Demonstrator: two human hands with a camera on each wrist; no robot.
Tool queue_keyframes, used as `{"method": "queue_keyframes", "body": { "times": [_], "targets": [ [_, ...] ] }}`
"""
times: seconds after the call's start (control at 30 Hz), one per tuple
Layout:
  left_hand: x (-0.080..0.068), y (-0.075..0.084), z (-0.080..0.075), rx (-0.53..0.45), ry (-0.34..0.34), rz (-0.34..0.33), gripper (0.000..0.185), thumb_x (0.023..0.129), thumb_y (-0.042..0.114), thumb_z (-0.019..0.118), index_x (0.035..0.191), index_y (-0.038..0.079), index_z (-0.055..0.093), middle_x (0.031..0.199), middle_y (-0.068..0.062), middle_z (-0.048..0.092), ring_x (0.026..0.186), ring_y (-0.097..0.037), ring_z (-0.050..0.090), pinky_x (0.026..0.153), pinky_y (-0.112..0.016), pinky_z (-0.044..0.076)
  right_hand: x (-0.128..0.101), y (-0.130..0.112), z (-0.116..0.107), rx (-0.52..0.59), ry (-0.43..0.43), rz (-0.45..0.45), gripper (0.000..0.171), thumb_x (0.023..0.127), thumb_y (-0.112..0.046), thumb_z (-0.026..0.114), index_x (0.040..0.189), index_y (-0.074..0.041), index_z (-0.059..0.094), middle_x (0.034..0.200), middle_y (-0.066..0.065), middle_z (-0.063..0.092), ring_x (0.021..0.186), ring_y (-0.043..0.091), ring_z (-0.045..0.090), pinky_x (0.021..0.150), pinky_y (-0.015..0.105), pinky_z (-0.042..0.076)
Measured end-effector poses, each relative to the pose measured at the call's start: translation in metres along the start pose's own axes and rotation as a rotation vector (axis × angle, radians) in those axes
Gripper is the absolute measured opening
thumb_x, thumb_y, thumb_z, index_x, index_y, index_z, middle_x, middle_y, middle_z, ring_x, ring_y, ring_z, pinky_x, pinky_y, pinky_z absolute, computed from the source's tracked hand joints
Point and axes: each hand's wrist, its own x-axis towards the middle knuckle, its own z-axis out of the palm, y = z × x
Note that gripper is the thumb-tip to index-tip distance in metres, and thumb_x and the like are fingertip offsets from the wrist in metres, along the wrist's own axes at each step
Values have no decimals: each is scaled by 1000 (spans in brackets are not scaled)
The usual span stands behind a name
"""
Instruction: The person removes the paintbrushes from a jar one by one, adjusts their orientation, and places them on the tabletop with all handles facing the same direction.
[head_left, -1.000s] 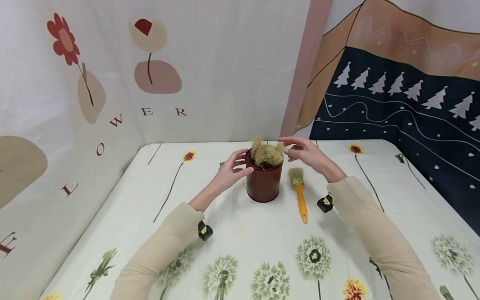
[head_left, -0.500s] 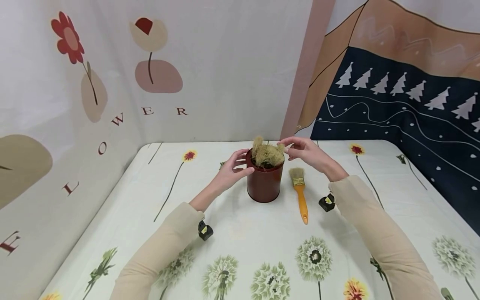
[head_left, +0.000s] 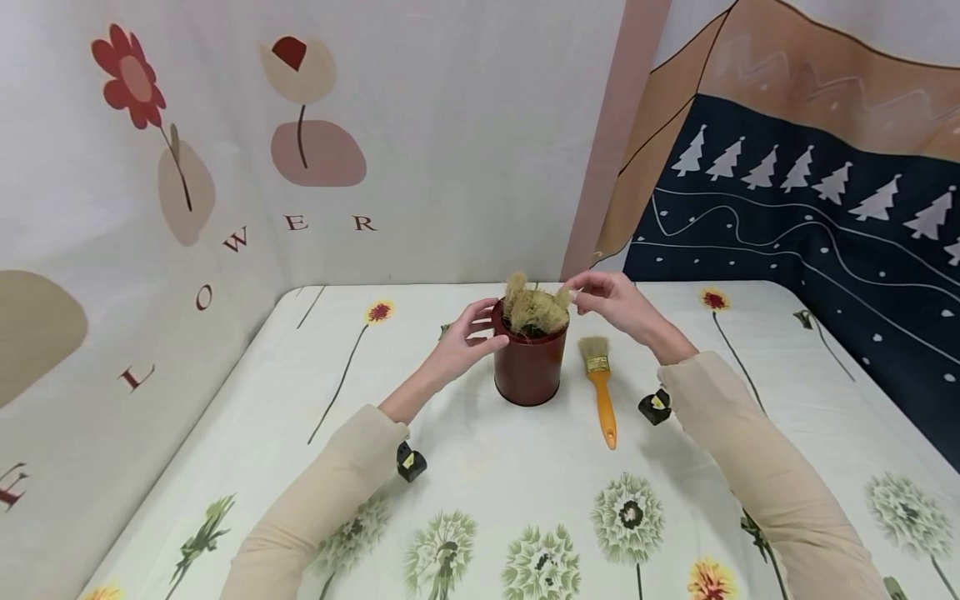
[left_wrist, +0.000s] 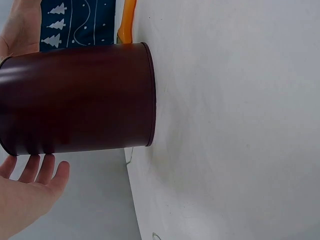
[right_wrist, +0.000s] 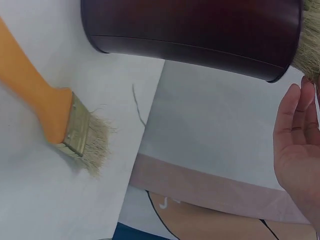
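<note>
We seem to be in a staged recording booth rather than a lived-in room. Printed fabric backdrops close it in: on the left and far side a pale cloth [head_left: 420,125] with flat flower shapes and the letters "FLOWER", on the right a dark blue hanging [head_left: 810,225] with white pine trees below tan hills. The table [head_left: 480,467] wears a white cloth printed with dandelions and red blooms. Small black clips [head_left: 410,461] lie on that cloth, near the sleeves.
</note>
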Motion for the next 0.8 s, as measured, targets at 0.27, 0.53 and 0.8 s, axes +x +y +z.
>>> {"method": "queue_keyframes", "body": {
  "times": [0.27,0.53,0.8],
  "targets": [
    [-2,2,2,8,6,-6,59,86,13,58,136,5,28,131,-15,35,115,-27,39,92,-35,37,-5,-14,-8,51,109,-24,18,89,-10,53,101,2,58,91,5,59,78,22,52,72,25,47],
    [-3,3,2,17,5,-14,59,86,14,58,136,6,27,131,-15,35,116,-26,39,92,-34,37,-11,-25,-17,95,199,-123,14,89,-9,52,99,-2,60,90,4,59,76,18,55,72,21,47],
    [3,-10,1,5,10,4,60,85,17,59,136,9,29,131,-13,36,116,-25,40,92,-35,37,-16,-37,-26,183,334,-189,12,87,-10,56,96,-5,62,88,4,60,75,19,53,70,17,47]
  ]
}}
